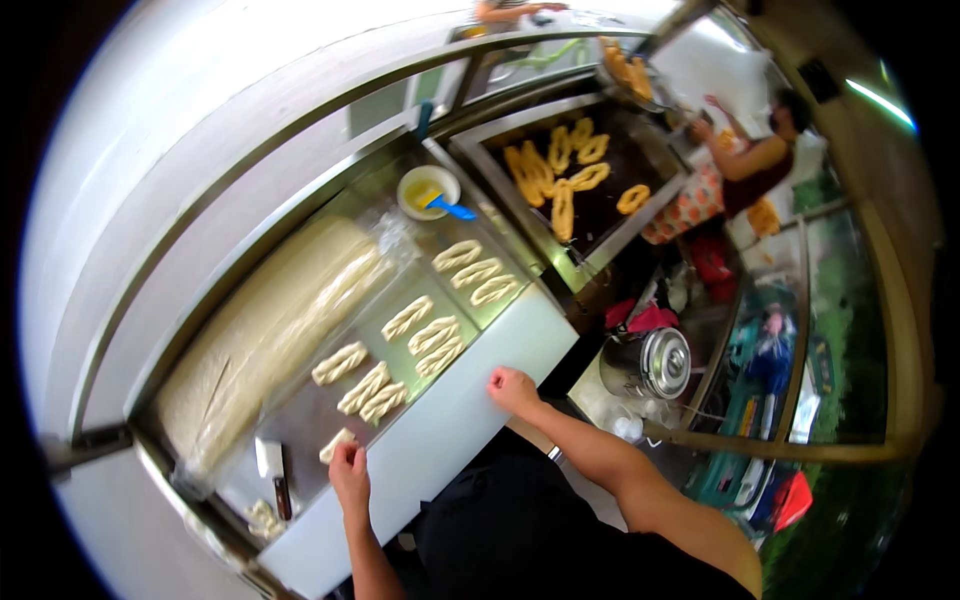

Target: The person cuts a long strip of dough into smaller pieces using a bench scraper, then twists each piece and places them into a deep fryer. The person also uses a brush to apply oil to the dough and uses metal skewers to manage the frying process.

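My left hand [350, 478] is closed at the near end of a small pale dough piece [338, 444] on the metal worktop [305, 440], its fingertips pinching the edge. Curled into a fist, my right hand [512, 390] rests over the white board [440, 420] along the worktop's near side; whatever is inside it, if anything, is hidden. Beyond both hands lie several twisted dough strips [407, 317] in loose groups. To the left of my left hand are a cleaver [271, 468] with a dark handle and a small heap of dough scraps [264, 520].
A long dough slab [270, 330] under plastic film fills the far left. A white bowl [428, 190] holds a blue-handled brush [450, 207]. Golden fried dough sticks [562, 210] lie in a dark pan, with a co-worker [755, 165] beside it. A lidded steel pot [665, 362] stands right.
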{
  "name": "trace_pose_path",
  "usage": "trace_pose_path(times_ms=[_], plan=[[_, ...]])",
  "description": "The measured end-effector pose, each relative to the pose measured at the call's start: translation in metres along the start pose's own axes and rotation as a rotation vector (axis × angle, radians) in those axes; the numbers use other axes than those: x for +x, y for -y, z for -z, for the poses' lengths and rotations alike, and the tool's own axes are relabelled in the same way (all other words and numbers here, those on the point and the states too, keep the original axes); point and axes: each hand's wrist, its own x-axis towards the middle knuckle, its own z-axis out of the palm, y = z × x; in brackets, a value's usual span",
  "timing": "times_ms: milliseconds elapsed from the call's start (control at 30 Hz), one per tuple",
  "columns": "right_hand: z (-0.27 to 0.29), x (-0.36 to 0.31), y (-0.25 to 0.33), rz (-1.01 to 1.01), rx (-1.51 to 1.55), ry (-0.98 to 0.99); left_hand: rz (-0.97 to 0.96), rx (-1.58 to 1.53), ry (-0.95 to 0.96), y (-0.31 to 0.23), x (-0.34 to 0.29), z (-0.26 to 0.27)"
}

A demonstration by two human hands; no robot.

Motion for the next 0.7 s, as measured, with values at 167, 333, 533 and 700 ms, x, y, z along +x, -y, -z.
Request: trace_pose_path(times_ms=[167,333,533,700], plan=[[0.006,0.003,-0.002,0.025,0.101,0.134,0.008,0.109,-0.087,0.006,0.012,0.017],[0.03,0.052,0.062,0.328,0.117,0.044,-0.172,0.309,-0.485,0.04,0.068,0.093],[0.036,0.14,0.157,0.781,-0.131,0.035,-0.217,0.603,-0.708,0.079,0.169,0.208],[0.005,0.195,0.223,0.959,-0.195,0.107,-0.133,0.631,-0.418,0.101,0.204,0.226]])
